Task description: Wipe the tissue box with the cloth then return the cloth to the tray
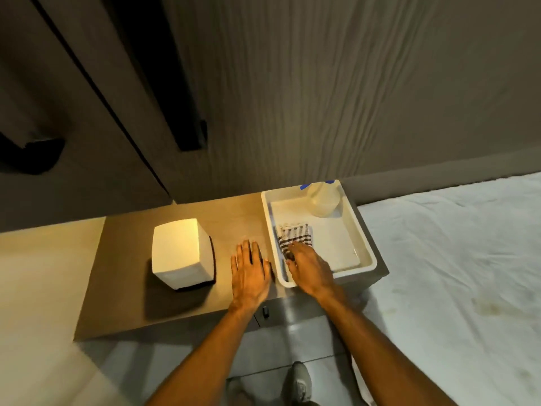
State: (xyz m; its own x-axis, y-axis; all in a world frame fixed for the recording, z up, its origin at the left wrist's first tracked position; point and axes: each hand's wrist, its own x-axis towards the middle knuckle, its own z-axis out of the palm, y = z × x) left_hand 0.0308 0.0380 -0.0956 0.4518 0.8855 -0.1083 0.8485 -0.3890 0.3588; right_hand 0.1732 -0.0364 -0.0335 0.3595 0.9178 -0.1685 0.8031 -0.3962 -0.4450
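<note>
A white cube-shaped tissue box stands on the left part of the bedside table. To its right sits a white tray holding a folded cloth with dark stripes. My right hand reaches over the tray's near rim, its fingers curled on the near edge of the cloth, which still lies flat in the tray. My left hand rests flat on the tabletop between the box and the tray, fingers spread, holding nothing.
A pale spray bottle with a blue top stands in the tray's far corner. A bed with a white sheet lies to the right. A panelled wall rises behind the table. A shoe shows on the tiled floor below.
</note>
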